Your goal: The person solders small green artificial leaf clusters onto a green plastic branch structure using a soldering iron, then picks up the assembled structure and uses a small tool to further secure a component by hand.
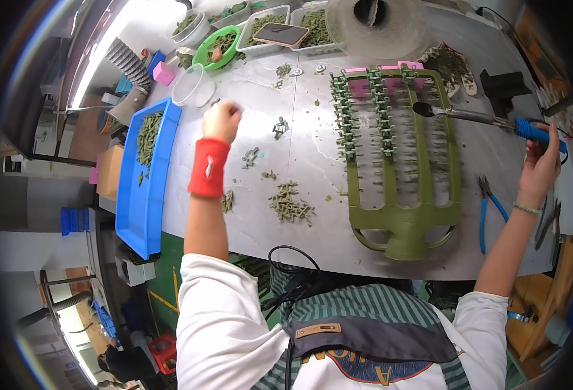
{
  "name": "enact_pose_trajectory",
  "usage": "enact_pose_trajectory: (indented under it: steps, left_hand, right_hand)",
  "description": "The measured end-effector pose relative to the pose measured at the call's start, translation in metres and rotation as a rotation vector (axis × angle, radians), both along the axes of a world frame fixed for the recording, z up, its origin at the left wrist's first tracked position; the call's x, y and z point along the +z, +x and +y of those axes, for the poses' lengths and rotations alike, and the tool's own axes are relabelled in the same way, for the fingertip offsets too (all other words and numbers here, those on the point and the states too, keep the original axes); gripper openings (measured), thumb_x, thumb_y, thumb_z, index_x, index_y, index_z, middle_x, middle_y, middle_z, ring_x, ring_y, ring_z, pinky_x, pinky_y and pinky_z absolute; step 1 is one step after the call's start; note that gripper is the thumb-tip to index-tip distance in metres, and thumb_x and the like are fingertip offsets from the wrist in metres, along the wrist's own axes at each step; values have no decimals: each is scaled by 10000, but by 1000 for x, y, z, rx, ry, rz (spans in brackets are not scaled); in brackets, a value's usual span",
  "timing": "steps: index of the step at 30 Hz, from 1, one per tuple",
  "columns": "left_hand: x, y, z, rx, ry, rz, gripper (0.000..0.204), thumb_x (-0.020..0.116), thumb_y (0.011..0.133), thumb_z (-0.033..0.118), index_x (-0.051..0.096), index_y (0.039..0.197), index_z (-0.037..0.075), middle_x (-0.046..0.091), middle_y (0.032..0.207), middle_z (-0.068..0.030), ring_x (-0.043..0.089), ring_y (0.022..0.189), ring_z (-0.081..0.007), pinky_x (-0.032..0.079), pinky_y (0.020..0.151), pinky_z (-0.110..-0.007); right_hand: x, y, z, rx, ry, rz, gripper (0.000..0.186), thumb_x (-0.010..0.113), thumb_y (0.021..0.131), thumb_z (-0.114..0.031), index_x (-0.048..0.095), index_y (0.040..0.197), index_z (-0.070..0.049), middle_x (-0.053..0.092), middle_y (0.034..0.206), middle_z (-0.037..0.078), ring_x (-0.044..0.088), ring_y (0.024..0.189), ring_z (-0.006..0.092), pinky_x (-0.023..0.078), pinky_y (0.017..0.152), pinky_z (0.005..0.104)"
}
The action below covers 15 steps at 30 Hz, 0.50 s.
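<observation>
In the head view, we see both hands above a grey table (247,237). The left hand (221,122), with a red wristband (209,168) behind it, is near a clear round container (189,85). Its fingers are curled inward, but they are blurred, and we cannot tell if they are fully closed or keep a small piece.

The right hand (538,170) is at the right side, and its fingers are closed around the blue handle (534,132) of a tool with a metal shaft (475,117). The dark tip of this tool is over the upper right part of an olive-green frame (404,216); we cannot tell whether it touches. The frame lies on the table, and dark green small parts (382,104) sit in rows along its left bars.

Between the left hand and the frame, we find a loose pile of green pieces (290,203). At the left stands a blue tray (141,221) with similar pieces. Blue-handled pliers (483,218) lie right of the frame.
</observation>
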State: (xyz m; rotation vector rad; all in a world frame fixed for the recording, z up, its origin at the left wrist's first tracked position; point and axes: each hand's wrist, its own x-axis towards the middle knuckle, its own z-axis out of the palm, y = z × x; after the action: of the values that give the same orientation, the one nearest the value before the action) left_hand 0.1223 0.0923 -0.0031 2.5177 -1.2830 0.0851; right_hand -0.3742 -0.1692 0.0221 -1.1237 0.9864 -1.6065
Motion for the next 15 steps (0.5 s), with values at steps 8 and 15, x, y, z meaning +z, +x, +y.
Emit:
enact_pose_trajectory:
  steps: [8,15]
  left_hand:
    - [-53,15,85,204,126,-34,135,706,719,129,655,833,79,657,814,-112,631,788,-289,500,731,-383]
    - [-49,16,81,138,76,28,126,709,714,82,626,806,64,650,719,-88,640,715,-228,503,673,-342]
  right_hand:
    - [5,3,9,-6,9,6,279,664,839,-304,669,826,-26,620,702,24,573,578,63,466,567,157]
    - [7,-4,15,2,47,-9,273,654,849,-305,667,852,-32,615,726,19,559,594,69,473,585,168]
